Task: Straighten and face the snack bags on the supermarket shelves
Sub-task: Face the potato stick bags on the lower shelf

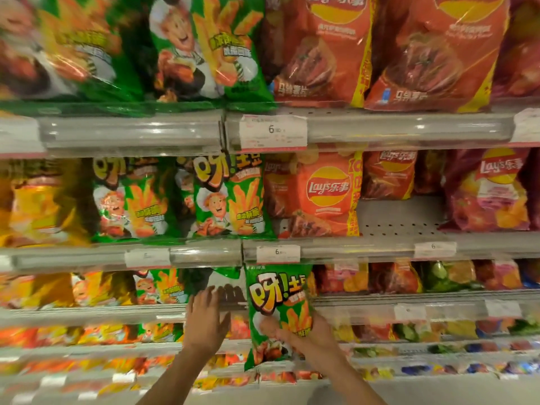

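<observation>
My right hand grips a green snack bag with a chef and fries printed on it, held upright in front of the third shelf's edge. My left hand is spread open just left of it, fingers reaching toward a dark gap in the row of green bags on that shelf. Matching green bags stand on the shelf above, front side out.
Red Lay's bags fill the right half of the upper shelves, with a bare stretch of shelf beside them. Price-tag rails run along each shelf edge. Lower shelves hold several mixed snack bags.
</observation>
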A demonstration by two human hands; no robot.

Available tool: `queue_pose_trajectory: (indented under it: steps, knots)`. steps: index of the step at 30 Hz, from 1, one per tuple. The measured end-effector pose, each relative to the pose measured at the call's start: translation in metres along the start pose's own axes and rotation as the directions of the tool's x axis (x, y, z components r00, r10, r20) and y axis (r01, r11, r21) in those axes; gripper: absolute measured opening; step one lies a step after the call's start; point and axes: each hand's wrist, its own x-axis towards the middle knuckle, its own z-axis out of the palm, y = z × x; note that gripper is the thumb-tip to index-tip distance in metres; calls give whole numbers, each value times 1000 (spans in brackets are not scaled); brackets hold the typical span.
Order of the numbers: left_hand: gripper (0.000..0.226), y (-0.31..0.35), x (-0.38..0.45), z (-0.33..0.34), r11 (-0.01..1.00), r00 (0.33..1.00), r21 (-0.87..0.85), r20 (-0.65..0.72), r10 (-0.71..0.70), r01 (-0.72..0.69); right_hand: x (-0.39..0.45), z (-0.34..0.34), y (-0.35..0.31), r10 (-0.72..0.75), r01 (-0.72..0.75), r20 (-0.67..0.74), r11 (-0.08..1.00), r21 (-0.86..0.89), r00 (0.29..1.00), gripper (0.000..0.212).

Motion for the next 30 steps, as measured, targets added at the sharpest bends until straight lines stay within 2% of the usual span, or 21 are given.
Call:
queue_pose_trajectory:
  steps: [2,5,8,13,16,18,19,22,24,26,30]
  knots:
    - [66,-26,-10,-5,995,996,91,77,-37,30,12,24,-10,0,0,15,1000,-22,1000,46]
    - [72,-48,-20,-7,974,983,225,183,-11,-31,37,57,-29,14,-13,24,999,-37,1000,45]
    - [80,-54,-26,-7,963,972,256,233,23,-84,68,82,-50,17,-19,-29,999,-50,999,44]
    - [85,-65,-29,-6,953,954,273,295,47,-131,107,112,-65,56,-68,-198,996,-53,979,71]
    - [84,-67,-28,-7,956,938,254,344,53,-147,121,119,-65,89,-103,-250,994,-45,964,45]
    - [83,-69,-27,-7,959,931,235,360,67,-160,127,123,-63,94,-106,-244,994,-36,965,37]
    - [83,-69,-26,-8,960,927,229,369,70,-163,128,126,-60,82,-94,-212,995,-46,974,39]
    - [83,-71,-25,-8,957,919,230,388,75,-176,127,134,-54,52,-64,-84,986,-152,995,73]
    - [83,-72,-24,-9,956,917,231,392,77,-179,125,135,-53,57,-70,-68,975,-211,996,86]
    - [84,-71,-24,-10,961,916,219,396,69,-167,125,133,-54,74,-90,-73,960,-264,995,94]
    - [86,-69,-24,-7,972,918,193,393,52,-137,123,128,-49,76,-85,-39,915,-394,996,95]
